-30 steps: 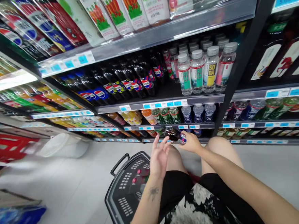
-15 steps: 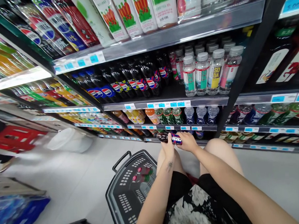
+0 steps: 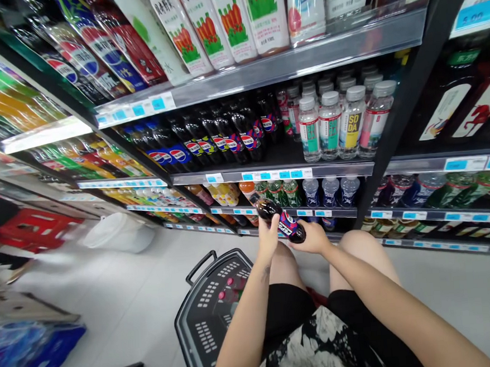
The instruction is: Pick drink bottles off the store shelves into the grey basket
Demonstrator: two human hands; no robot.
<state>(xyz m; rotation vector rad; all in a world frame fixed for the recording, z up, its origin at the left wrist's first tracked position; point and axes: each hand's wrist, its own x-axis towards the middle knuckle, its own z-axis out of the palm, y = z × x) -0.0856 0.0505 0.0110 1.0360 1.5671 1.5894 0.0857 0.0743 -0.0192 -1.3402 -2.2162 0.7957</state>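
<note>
One Pepsi bottle, slanting, top end leftward and away from us: our left hand grips its upper half, our right hand its base.

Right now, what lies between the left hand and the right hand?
In the head view, the labelled part of the Pepsi bottle lies between the left hand, nearer its neck, and the right hand, at its base.

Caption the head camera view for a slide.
A Pepsi bottle held slantwise before drink shelves, left hand on its upper part, right hand at its base, a dark basket alongside.
</note>
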